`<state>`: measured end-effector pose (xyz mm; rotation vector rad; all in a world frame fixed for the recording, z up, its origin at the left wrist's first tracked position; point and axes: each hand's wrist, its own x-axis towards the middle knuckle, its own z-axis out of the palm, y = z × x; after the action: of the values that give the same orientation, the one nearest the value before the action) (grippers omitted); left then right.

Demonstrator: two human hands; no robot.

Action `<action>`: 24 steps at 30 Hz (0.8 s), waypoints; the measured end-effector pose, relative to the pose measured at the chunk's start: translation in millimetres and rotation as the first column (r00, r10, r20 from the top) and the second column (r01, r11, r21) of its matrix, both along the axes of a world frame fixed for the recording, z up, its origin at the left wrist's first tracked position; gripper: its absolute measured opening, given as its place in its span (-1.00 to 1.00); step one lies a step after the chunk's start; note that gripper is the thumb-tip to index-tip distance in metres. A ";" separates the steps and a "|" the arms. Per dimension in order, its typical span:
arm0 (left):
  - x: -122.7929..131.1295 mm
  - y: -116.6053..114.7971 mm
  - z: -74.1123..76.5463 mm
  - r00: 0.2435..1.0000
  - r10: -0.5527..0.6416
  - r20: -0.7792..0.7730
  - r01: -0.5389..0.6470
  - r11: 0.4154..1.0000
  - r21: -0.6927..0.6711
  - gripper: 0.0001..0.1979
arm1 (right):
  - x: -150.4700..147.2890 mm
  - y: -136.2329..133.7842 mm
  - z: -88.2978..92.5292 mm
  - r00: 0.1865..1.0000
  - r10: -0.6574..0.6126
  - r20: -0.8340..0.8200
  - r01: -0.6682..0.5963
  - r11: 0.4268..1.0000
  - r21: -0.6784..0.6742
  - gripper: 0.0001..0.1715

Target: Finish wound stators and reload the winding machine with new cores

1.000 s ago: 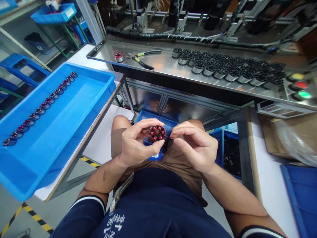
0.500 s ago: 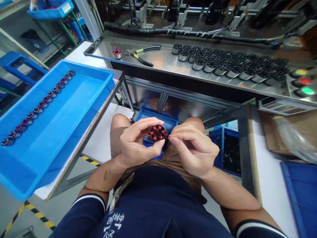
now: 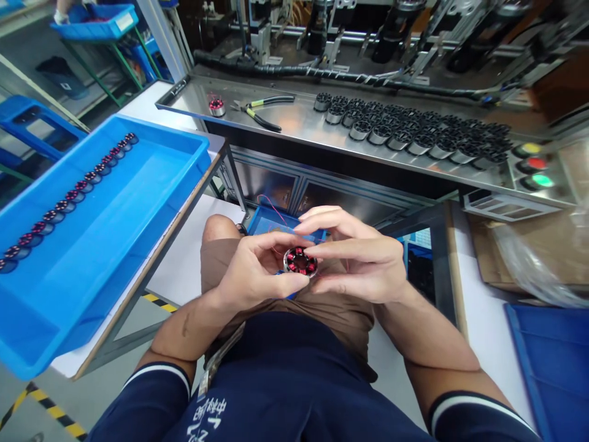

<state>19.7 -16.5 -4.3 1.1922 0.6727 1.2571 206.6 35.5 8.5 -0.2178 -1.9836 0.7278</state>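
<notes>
Both hands meet before the torso, above the lap. Left hand (image 3: pixel 251 273): palm turned inward, thumb and forefinger curled into a closed pinch. Right hand (image 3: pixel 363 261): palm down, fingers (image 3: pixel 331 250) held nearly straight and pointing left, tips closed against the left hand's fingertips. Forearms bare, elbows bent, wrists converging.

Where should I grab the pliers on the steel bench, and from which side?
Set your grip across both handles, coming from above on the right. The pliers lie flat with the handles splayed rightward. Their nose points left toward a lone wound stator, so the handle end is freer.
</notes>
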 end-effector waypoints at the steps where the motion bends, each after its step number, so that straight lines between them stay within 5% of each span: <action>1: 0.3 0.1 1.2 1.000 -0.029 0.000 0.029 0.999 -0.029 -0.67 | -0.1 2.4 3.3 0.998 0.057 0.026 -0.057 0.998 0.004 -0.61; 5: 1.1 0.1 5.4 0.993 -0.112 -0.023 0.109 0.987 -0.117 -0.65 | -2.6 5.5 10.9 0.986 0.161 0.053 -0.161 0.987 -0.012 -0.76; 9: -0.3 1.5 3.7 0.994 -0.110 -0.023 0.104 0.980 -0.168 -0.62 | -2.1 1.9 7.5 0.993 0.113 0.029 -0.114 0.993 0.038 -0.85; 13: -1.3 5.5 -0.8 0.992 -0.120 0.030 0.124 0.971 -0.206 -0.59 | -1.7 -11.4 0.3 0.993 -0.109 -0.051 0.113 0.989 0.091 -0.94; 17: 2.4 6.8 -2.3 0.986 -0.135 0.093 0.148 0.977 -0.154 -0.63 | -5.9 -28.0 -5.4 0.912 -0.391 -0.125 0.409 0.893 0.187 -0.95; 24: 14.6 -0.9 2.3 0.989 0.144 0.029 -0.147 0.975 0.166 -0.61 | -17.7 -39.2 -16.6 0.766 -0.583 -0.272 0.637 0.747 0.192 -0.87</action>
<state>34.3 -17.3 -2.0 1.2864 0.6613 1.4689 188.9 -3.7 -8.1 -0.5799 -1.6457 0.0341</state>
